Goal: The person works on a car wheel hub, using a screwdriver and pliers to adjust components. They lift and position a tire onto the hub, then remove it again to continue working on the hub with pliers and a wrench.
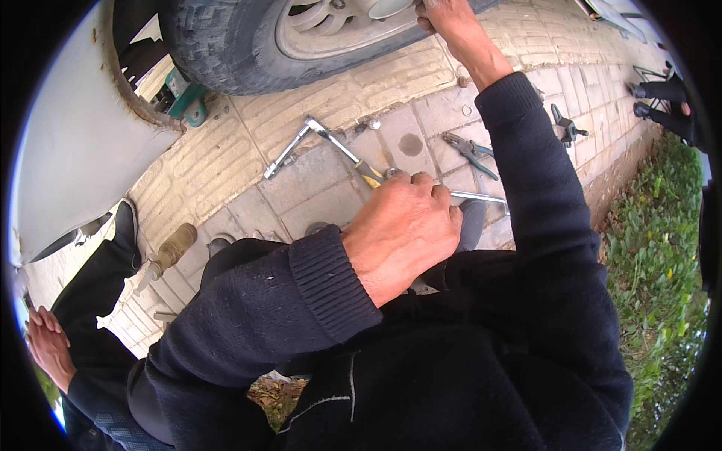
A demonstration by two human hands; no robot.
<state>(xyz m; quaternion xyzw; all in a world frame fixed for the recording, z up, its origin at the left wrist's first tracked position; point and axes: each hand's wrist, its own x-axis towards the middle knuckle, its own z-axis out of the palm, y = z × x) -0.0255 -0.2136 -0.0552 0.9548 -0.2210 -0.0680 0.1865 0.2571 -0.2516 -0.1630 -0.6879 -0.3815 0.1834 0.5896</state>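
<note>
My left hand (410,229) is closed around a metal rod-like tool (478,197), whose thin shaft sticks out to the right of the fingers. Its gripped part is hidden. At the top, my right hand (451,26) has curled fingers at the edge of a pale round cap (388,7) in front of the wheel (331,37); the frame cuts off part of both. Beyond my left hand, a ratchet wrench (335,140) with a yellow-and-dark handle lies on the paving, a socket extension angled off its head. Pliers (471,154) with dark handles rest to the right.
A green jack (188,98) stands beside the tyre, under a rusty-edged white vehicle panel (75,135). A yellowish bottle (174,244) is at left, near another person's folded hands (49,346). A dark clamp-like tool (565,126) lies right, before a hedge (650,263).
</note>
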